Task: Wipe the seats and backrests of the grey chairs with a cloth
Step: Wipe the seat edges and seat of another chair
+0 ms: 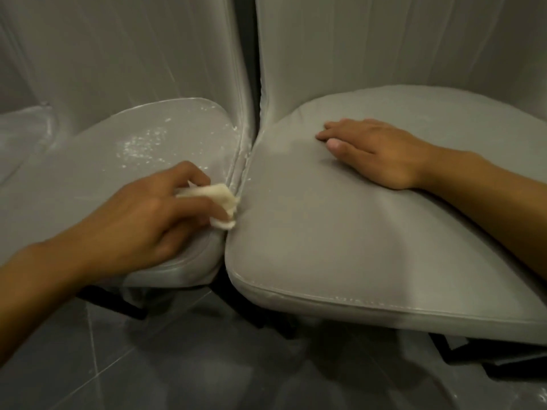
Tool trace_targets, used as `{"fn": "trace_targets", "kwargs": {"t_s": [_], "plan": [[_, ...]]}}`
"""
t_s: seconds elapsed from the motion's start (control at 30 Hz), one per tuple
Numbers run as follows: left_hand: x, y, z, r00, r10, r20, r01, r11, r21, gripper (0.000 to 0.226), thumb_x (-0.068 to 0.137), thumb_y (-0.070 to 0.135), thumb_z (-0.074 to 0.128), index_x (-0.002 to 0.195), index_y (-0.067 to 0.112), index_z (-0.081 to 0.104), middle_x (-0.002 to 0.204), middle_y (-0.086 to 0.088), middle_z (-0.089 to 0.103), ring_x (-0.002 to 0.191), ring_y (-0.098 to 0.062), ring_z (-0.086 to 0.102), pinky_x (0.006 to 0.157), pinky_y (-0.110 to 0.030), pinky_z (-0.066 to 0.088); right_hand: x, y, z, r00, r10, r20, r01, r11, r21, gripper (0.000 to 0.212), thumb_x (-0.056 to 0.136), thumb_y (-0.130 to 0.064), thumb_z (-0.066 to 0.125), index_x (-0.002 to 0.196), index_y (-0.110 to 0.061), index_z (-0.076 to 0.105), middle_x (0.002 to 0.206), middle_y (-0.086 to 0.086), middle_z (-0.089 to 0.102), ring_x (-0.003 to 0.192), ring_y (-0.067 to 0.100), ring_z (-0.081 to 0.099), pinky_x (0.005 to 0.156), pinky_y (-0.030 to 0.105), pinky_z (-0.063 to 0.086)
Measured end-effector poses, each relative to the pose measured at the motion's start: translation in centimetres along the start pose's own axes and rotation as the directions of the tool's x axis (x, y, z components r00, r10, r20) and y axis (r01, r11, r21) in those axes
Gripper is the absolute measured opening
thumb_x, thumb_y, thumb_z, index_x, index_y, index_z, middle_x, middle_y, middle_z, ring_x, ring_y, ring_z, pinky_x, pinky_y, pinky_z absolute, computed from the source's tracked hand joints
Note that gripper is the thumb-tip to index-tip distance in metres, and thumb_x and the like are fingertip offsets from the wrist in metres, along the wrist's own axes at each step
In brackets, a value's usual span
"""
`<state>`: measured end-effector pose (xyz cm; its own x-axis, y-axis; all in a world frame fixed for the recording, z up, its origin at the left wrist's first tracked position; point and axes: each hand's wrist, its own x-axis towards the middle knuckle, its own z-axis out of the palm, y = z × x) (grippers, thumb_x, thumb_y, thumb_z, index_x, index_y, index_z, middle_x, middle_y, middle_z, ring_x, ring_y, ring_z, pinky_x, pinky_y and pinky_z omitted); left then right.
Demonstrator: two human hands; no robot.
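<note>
While the dark tiled floor [183, 365] is filling the bottom of my view, I am seeing the front edges of two grey chairs pushed side by side, their black frames [118, 303] showing underneath. On the left chair seat [74, 179] my left hand [142, 220] is bunching a small white cloth [220, 199] between thumb and fingers, pressing it against the seam where the two cushions are touching. My right hand [373, 149] is lying flat and empty on the right chair seat [340, 232], fingers stretched out and close together, palm down, the forearm crossing the cushion's right side. Beyond the cloth, white specks [142, 145] are scattering across the rear half of the left seat and along its edge. Farther back, the left backrest [118, 54] and the right backrest [384, 39] are rising almost together, with a narrow dark gap between them
</note>
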<state>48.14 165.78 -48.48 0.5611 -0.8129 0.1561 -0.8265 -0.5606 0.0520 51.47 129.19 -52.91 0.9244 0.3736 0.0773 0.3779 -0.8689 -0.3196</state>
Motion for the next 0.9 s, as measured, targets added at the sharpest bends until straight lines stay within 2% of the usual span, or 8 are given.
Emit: {"fn": "trace_targets", "kwargs": {"t_s": [0.17, 0.23, 0.37, 0.53, 0.63, 0.7, 0.83, 0.9], "plan": [[3.0, 3.1, 2.2, 0.952, -0.253, -0.173, 0.252, 0.967, -0.026, 0.034, 0.099, 0.049, 0.050, 0.129, 0.040, 0.065, 0.117, 0.012, 0.054, 0.085, -0.015, 0.062, 0.076, -0.037, 0.055, -0.1, 0.3, 0.2, 1.000, 0.027, -0.008, -0.027, 1.000, 0.014, 0.065, 0.096, -0.063, 0.011, 0.149, -0.037, 0.037, 0.161, -0.009, 0.029, 0.149, 0.007, 0.020, 0.118, 0.028, 0.009], [5.1, 3.6, 2.6, 0.910, -0.351, -0.219, 0.352, 0.935, -0.032, 0.036, 0.102, 0.051, 0.046, 0.132, 0.040, 0.061, 0.116, 0.009, 0.053, 0.088, -0.017, 0.061, 0.078, -0.036, 0.052, 0.0, 0.4, 0.3, 0.999, 0.042, -0.018, -0.042, 0.999, 0.032, 0.066, 0.094, -0.063, 0.009, 0.149, -0.038, 0.037, 0.160, -0.012, 0.029, 0.148, 0.006, 0.020, 0.122, 0.032, 0.011], [11.0, 0.4, 3.4, 0.834, -0.470, -0.288, 0.463, 0.881, -0.096, 0.034, 0.105, 0.042, 0.043, 0.134, 0.032, 0.059, 0.114, 0.000, 0.049, 0.092, -0.017, 0.054, 0.083, -0.028, 0.040, 0.1, 0.3, 0.2, 0.997, 0.046, -0.054, -0.042, 0.996, 0.075, 0.066, 0.097, -0.063, 0.007, 0.147, -0.035, 0.041, 0.155, -0.016, 0.036, 0.144, 0.004, 0.026, 0.119, 0.027, 0.014], [15.1, -0.4, 4.9, 0.929, -0.351, -0.118, 0.355, 0.935, 0.013, 0.034, 0.105, 0.030, 0.046, 0.132, 0.022, 0.066, 0.116, -0.007, 0.052, 0.097, -0.032, 0.060, 0.088, -0.040, 0.048, -0.1, -0.2, -0.3, 0.997, 0.056, -0.060, -0.048, 0.991, 0.125, 0.061, 0.096, -0.055, 0.012, 0.142, -0.033, 0.046, 0.149, -0.017, 0.043, 0.136, 0.001, 0.032, 0.114, 0.023, 0.016], [13.4, 1.3, 4.7, 0.946, -0.306, -0.104, 0.307, 0.952, -0.009, 0.034, 0.104, 0.033, 0.048, 0.134, 0.028, 0.065, 0.116, 0.000, 0.052, 0.095, -0.027, 0.061, 0.086, -0.033, 0.044, -0.2, -0.4, -0.3, 0.996, 0.048, -0.072, -0.037, 0.989, 0.144, 0.062, 0.095, -0.054, 0.012, 0.138, -0.030, 0.051, 0.145, -0.011, 0.049, 0.130, 0.004, 0.036, 0.109, 0.019, 0.017], [11.2, 3.0, 4.5, 0.953, -0.283, -0.108, 0.283, 0.959, -0.012, 0.033, 0.103, 0.035, 0.048, 0.131, 0.029, 0.066, 0.112, 0.004, 0.051, 0.089, -0.023, 0.061, 0.080, -0.030, 0.043, -0.1, -0.1, -0.1, 0.996, 0.060, -0.065, -0.050, 0.987, 0.151, 0.067, 0.093, -0.059, 0.010, 0.138, -0.029, 0.051, 0.146, -0.011, 0.048, 0.133, 0.004, 0.036, 0.113, 0.022, 0.017], [7.0, 6.6, 3.5, 0.968, -0.235, -0.087, 0.231, 0.971, -0.056, 0.037, 0.101, 0.043, 0.041, 0.125, 0.034, 0.068, 0.102, 0.010, 0.050, 0.070, -0.009, 0.056, 0.067, -0.029, 0.050, 0.3, 0.7, 0.5, 0.995, 0.091, -0.036, -0.086, 0.990, 0.115, 0.082, 0.089, -0.072, 0.000, 0.150, -0.032, 0.039, 0.157, -0.017, 0.032, 0.146, 0.001, 0.021, 0.123, 0.030, 0.012], [6.1, 6.9, 2.9, 0.977, -0.212, -0.033, 0.207, 0.972, -0.113, 0.039, 0.100, 0.046, 0.040, 0.126, 0.036, 0.068, 0.102, 0.015, 0.051, 0.073, -0.007, 0.058, 0.069, -0.023, 0.049, 0.4, 0.9, 0.5, 0.995, 0.092, -0.036, -0.087, 0.988, 0.125, 0.081, 0.089, -0.070, 0.003, 0.150, -0.031, 0.039, 0.157, -0.018, 0.032, 0.147, 0.001, 0.021, 0.123, 0.032, 0.012]]}}
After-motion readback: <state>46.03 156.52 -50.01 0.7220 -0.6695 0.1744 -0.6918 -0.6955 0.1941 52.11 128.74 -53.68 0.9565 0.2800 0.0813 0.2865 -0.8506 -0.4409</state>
